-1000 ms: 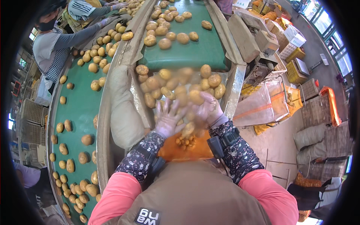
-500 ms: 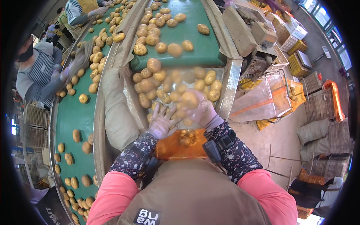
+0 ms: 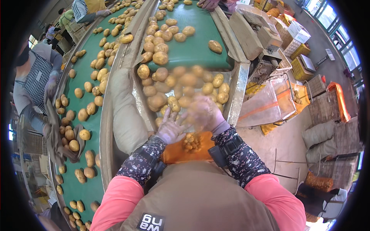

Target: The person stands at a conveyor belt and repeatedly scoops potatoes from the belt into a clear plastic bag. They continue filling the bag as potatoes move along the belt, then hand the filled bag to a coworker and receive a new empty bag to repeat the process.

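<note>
Both my hands wear pale, thin gloves at the near end of a metal chute (image 3: 236, 90) full of potatoes (image 3: 218, 80). My left hand (image 3: 169, 128) is open, its fingers spread beside the nearest potatoes, holding nothing that I can see. My right hand (image 3: 211, 115) is just to its right, over the chute's lower end. A blurred patch smears its fingers, so their grip and anything in them cannot be made out. Directly below my hands hangs an orange mesh bag (image 3: 175, 153), with small-looking potatoes (image 3: 191, 143) visible in its mouth.
A green conveyor belt (image 3: 192, 50) carrying potatoes leads into the chute. A padded grey sack (image 3: 125, 111) lines its left side. Beyond it runs another potato belt (image 3: 94, 127), where a co-worker (image 3: 34, 77) holds dark cloth. Framed bags (image 3: 262, 107) and crates (image 3: 300, 69) stand at right.
My right hand has shifted slightly, and the potato seen at its fingers no longer shows clearly. Potatoes on the belts have moved. The co-worker's arms have drawn back, with a dark cloth over the left belt.
</note>
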A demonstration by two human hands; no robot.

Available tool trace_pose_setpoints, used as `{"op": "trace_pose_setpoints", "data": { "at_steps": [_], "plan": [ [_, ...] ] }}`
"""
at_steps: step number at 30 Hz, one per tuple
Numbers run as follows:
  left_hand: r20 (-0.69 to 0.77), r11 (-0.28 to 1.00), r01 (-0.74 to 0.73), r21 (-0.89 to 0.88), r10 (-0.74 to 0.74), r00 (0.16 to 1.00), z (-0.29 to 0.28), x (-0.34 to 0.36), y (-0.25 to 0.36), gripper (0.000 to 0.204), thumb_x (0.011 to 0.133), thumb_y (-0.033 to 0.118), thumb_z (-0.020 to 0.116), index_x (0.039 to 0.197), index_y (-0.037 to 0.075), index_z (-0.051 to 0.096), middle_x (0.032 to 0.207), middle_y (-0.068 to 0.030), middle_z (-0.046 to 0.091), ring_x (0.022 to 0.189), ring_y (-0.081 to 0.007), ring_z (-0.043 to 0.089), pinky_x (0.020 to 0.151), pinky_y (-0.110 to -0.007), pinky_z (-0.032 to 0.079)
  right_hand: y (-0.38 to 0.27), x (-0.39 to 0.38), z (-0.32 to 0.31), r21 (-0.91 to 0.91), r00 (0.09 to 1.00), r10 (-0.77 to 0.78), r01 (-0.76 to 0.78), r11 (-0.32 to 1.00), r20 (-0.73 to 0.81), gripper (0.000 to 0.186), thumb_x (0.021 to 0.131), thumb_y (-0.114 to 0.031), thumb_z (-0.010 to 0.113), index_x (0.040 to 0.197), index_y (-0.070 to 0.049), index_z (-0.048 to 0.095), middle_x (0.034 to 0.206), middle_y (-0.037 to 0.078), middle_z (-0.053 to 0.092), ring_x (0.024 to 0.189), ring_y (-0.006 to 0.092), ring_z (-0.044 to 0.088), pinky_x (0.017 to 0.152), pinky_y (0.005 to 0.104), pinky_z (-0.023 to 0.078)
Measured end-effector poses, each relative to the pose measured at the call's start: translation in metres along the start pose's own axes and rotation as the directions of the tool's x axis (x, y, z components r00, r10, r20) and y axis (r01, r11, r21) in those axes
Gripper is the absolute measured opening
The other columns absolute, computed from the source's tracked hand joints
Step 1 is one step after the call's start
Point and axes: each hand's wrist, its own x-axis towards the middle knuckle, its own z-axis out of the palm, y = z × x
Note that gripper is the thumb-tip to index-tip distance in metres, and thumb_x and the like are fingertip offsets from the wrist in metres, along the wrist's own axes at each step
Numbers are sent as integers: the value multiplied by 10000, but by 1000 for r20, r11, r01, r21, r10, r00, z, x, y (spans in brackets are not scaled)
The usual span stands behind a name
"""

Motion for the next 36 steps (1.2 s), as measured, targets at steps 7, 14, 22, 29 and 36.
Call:
{"op": "trace_pose_setpoints", "data": {
  "at_steps": [7,14,22,29,36],
  "plan": [
    [21,977,43,-206,-40,999,50,4,-14,471,912,474,606,1354,311,613,1451,-130,522,1355,-366,472,1196,-650,190,-59,44,76,605,947,306,-191,773,-93,825,880,-179,714,1573,-151,268,1504,100,452,1268,269,549,1000,391,511],
    [-135,992,-95,-81,84,987,38,-13,-6,463,925,461,597,1333,245,632,1444,-113,526,1371,-394,443,1194,-670,165,-96,86,51,-729,956,25,-240,641,-293,621,826,-282,706,1386,-78,532,1367,211,531,1281,381,504,1060,521,407],
    [-376,963,232,-136,-267,887,18,-4,10,605,918,441,619,1469,223,498,1544,-221,364,1452,-508,228,1207,-630,123,-28,46,16,-910,875,299,-412,52,-379,569,830,-265,671,1359,-78,577,1411,261,531,1289,401,522,1069,499,419],
    [-251,980,140,-144,-173,952,10,-3,7,596,881,474,637,1444,310,532,1560,-229,356,1419,-509,281,1199,-635,153,-38,49,5,-877,910,323,-362,317,-259,460,884,-203,652,1320,-65,600,1271,184,635,1106,290,658,955,385,518],
    [-253,998,-4,-71,-14,967,21,-7,-4,588,885,434,639,1441,285,519,1540,-85,405,1366,-448,371,1208,-594,200,-59,31,17,677,825,530,-277,682,-196,542,928,-22,577,1443,-162,478,1223,61,619,997,192,660,849,301,570]
  ]
}}
